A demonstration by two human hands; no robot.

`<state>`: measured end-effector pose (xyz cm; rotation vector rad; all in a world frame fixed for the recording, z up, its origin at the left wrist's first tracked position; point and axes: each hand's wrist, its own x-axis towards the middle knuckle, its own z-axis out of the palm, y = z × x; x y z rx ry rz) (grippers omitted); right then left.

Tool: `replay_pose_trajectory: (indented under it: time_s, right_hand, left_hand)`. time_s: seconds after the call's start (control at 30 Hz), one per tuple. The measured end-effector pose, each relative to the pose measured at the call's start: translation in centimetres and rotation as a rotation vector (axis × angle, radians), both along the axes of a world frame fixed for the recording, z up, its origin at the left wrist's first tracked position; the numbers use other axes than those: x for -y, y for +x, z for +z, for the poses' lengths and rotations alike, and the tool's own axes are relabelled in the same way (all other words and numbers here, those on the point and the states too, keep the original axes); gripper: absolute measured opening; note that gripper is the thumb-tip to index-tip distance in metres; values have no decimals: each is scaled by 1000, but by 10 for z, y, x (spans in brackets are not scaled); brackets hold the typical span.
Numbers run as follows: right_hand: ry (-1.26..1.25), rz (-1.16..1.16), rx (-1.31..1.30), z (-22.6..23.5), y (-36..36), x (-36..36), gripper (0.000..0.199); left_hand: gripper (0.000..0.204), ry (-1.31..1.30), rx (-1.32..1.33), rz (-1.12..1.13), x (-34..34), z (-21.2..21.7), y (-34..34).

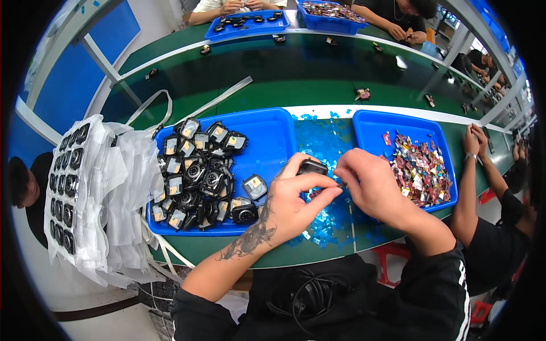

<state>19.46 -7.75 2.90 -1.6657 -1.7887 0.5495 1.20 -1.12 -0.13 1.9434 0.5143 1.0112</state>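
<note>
My left hand [298, 196] grips a black smartwatch case [313, 166] between its fingers, over the middle of the bench. Close against it, my right hand [368, 181] has thumb and fingertips pinched together at the case's near side; what they hold is too small to make out. On the left, a blue tray [264, 128] carries a heap of similar black watch cases [210, 182], many with a pale square and a tan patch. To the right, another blue tray [364, 128] holds a pile of small red, white and gold pieces [421, 170]. Shiny blue film scraps [324, 224] lie beneath my hands.
Stacked white plastic trays [71, 187] with black watch cases stand at the left edge. A green conveyor belt [273, 62] beyond the bench bears scattered small parts. Across it are co-workers and blue trays [250, 34]. Another person's forearm [469, 165] rests at the right.
</note>
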Motion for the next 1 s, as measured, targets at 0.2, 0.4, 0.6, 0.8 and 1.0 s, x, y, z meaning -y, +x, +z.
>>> replay_pose_trajectory:
  time_s: [0.2, 0.4, 0.6, 0.8, 1.0]
  right_hand:
    - [32, -73, -77, 6, 1, 14, 11]
    - [258, -46, -369, -1, -25, 9, 8]
    - [220, -219, -468, -8, -20, 22, 9]
    - [313, -199, -198, -12, -28, 8, 15]
    - [340, -238, -126, -2, -37, 6, 13]
  left_hand:
    - [16, -412, 135, 2, 3, -11, 8]
    - [20, -491, 124, -14, 11, -3, -11]
    - [52, -680, 307, -229, -2, -6, 7]
    - [57, -825, 357, -225, 10, -8, 7]
    - [53, -773, 273, -289, 9, -1, 3]
